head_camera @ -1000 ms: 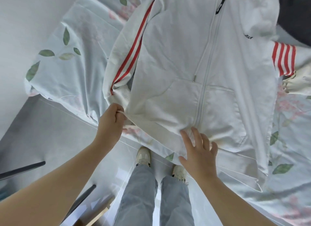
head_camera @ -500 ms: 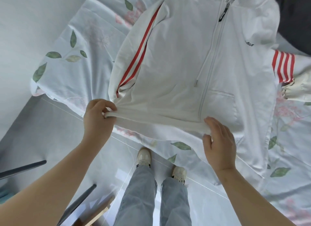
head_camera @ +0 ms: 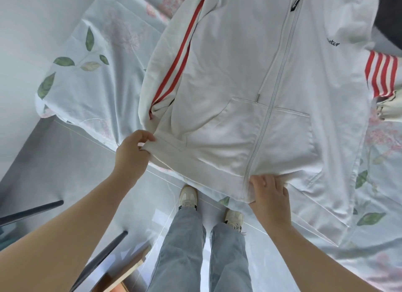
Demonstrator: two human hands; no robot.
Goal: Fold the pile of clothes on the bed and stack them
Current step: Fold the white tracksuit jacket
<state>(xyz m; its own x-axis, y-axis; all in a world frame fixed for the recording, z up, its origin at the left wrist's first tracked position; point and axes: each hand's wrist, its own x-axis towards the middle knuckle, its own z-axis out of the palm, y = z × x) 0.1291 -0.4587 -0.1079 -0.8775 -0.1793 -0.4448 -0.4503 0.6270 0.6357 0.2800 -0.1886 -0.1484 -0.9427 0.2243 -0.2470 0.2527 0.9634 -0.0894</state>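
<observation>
A white zip-up hooded jacket (head_camera: 250, 78) with red stripes on its sleeves lies front-up on the bed, its left sleeve folded in along the body. My left hand (head_camera: 132, 152) pinches the hem's left corner at the bed's edge. My right hand (head_camera: 269, 193) grips the hem just right of the zipper, fingers curled into the cloth. The jacket's right sleeve (head_camera: 380, 76) reaches off to the right.
The bed (head_camera: 97, 52) wears a pale sheet printed with green leaves and pink flowers. A dark garment (head_camera: 389, 19) lies at the top right corner. My legs and shoes (head_camera: 188, 197) stand on a glossy floor, with dark bars (head_camera: 30, 211) at lower left.
The hem, lifted and folded up half a second ago, is pulled back down and flat toward the bed's edge. Both hands moved down with it and still hold it.
</observation>
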